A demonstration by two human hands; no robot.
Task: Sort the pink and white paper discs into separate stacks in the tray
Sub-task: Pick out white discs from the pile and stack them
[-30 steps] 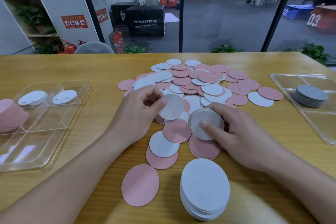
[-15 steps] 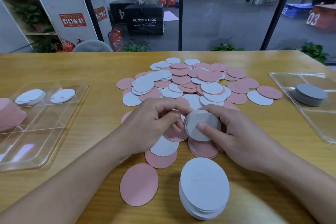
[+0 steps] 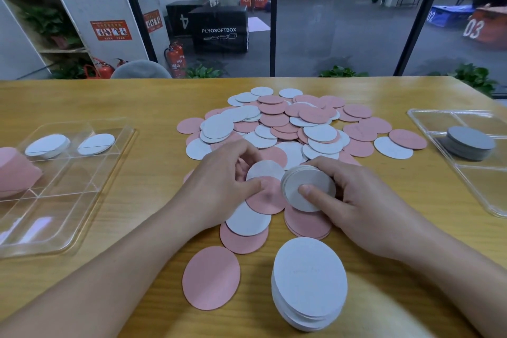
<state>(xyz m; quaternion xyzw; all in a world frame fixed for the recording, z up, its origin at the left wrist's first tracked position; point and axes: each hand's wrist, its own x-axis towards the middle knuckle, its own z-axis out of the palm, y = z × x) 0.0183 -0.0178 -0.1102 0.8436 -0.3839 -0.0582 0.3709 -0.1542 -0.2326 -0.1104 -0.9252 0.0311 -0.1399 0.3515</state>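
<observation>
A loose pile of pink and white paper discs [image 3: 288, 123] covers the middle of the wooden table. My right hand [image 3: 367, 208] grips a small stack of white discs [image 3: 318, 181], with its thumb pressed on top. Just left of that stack, my left hand [image 3: 219, 184] pinches a single white disc [image 3: 264, 170] between fingers and thumb, over a pink disc [image 3: 267, 200]. A taller white stack [image 3: 310, 282] stands near the front edge. The clear divided tray [image 3: 55, 217] on the left holds white discs [image 3: 48, 145] in two far compartments.
A pink stack [image 3: 13, 170] sits at the tray's left edge, partly cut off. A second clear tray [image 3: 488, 186] at the right holds a grey stack of discs [image 3: 469, 143]. One pink disc [image 3: 211, 277] lies alone by the front edge.
My left hand carried a white disc onto the stack in my right hand. It has drawn back a little to the left and now pinches another white disc from the pile.
</observation>
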